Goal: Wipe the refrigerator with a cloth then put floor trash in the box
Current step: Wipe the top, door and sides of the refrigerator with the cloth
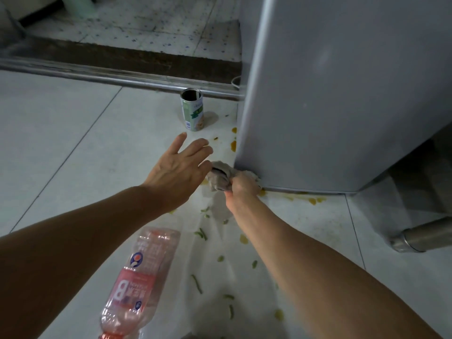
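The grey refrigerator (330, 99) stands at the right, its lower corner near the middle of the view. My right hand (242, 185) grips a crumpled grey cloth (219, 176) against that bottom corner. My left hand (181, 167) hovers just left of the cloth, fingers spread and straight, holding nothing. On the floor, an open green-labelled can (192, 111) stands upright beyond my left hand. A crushed pink plastic bottle (137, 282) lies under my left forearm. Green vegetable scraps (201, 233) and yellow stains (315, 200) dot the tiles.
A metal door threshold (117, 77) runs across the floor behind the can. A steel cylinder (420, 234) lies at the right beside a dark gap under furniture. A thin clear plastic sheet (215, 265) covers the tiles under the scraps. No box is in view.
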`<state>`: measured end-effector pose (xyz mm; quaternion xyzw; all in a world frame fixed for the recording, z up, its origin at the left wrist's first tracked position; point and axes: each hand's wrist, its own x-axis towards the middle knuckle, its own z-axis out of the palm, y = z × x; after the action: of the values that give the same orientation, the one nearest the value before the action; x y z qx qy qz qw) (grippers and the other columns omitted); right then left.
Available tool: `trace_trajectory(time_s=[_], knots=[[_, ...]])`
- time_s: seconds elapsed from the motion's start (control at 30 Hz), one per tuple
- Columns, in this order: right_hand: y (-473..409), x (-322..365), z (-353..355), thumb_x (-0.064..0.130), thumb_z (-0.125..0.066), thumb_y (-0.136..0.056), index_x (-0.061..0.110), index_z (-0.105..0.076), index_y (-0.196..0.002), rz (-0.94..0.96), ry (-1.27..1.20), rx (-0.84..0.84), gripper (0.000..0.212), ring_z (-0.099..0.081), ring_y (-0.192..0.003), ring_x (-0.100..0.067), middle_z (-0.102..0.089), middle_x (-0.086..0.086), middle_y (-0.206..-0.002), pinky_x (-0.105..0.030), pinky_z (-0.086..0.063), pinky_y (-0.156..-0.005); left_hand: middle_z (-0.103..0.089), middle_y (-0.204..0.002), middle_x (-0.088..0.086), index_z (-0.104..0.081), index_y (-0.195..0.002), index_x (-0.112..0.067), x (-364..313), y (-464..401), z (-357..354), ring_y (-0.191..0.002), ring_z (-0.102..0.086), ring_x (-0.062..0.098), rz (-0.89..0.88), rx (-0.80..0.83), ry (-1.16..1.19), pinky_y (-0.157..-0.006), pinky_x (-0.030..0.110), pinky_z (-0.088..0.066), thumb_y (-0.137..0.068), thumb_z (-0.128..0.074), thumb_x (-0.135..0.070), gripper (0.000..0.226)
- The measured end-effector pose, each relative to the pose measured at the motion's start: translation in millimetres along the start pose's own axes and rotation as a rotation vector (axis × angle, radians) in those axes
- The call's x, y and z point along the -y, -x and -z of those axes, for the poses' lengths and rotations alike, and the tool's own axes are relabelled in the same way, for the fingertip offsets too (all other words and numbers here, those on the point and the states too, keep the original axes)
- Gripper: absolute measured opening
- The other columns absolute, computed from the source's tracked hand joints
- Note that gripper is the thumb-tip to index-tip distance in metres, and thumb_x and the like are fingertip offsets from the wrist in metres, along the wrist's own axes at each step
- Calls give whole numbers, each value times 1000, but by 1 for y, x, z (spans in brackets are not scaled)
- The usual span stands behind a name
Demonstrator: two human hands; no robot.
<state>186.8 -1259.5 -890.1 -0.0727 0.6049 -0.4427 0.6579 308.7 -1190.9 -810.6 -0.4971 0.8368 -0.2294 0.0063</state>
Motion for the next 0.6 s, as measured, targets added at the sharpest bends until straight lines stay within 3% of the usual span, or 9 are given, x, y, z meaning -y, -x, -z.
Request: trace_trajectory(time_s=[0.03,0.1,0.17,0.3,0.47,0.6], knots=[[3,1,4,-9,-34,-94,-1,-40,-134,34,-17,14,41,-57,-112,-30,-52,-20,-131,-38,-51,-94,-64,-115,17,-69,-88,-5,0,1,4,-116,-56,33,-3,-13,16,-95,54,-42,-56,-72,0,32],[19,6,22,-18,-34,-85,-2,-49,-119,99,68,101,40,-59,-105,-33,-56,-19,-116,-43,-50,-93,-64,-114,15,-68,-88,-7,-2,0,14,-114,-57,31,-7,-22,24,-94,52,-43,-52,-74,0,38],[35,16,46,-19,-38,-82,1,-49,-106,225,223,169,34,-58,-91,-29,-56,-17,-101,-39,-53,-76,-64,-116,13,-67,-90,-9,-7,-2,24,-114,-57,30,-10,-23,22,-95,51,-44,-51,-73,-1,40],[57,45,105,-6,-57,-83,15,-44,-104,426,437,125,33,-58,-72,-14,-57,-4,-88,-25,-48,-56,-62,-121,12,-66,-97,-12,-22,-17,45,-117,-55,29,-29,-12,5,-97,50,-42,-47,-76,-5,51],[47,94,171,-1,-55,-87,17,-44,-109,513,493,-17,30,-57,-73,-18,-57,-6,-91,-31,-48,-62,-61,-122,12,-66,-99,-13,-53,-53,72,-116,-56,28,-80,-7,33,-95,49,-44,-47,-78,-9,53],[28,122,216,1,-53,-89,13,-42,-122,506,468,-133,37,-58,-83,-23,-56,-10,-104,-33,-48,-73,-46,-139,12,-56,-117,-13,-85,-82,77,-131,-39,29,-147,15,4,-107,51,-29,-64,-73,-12,55]])
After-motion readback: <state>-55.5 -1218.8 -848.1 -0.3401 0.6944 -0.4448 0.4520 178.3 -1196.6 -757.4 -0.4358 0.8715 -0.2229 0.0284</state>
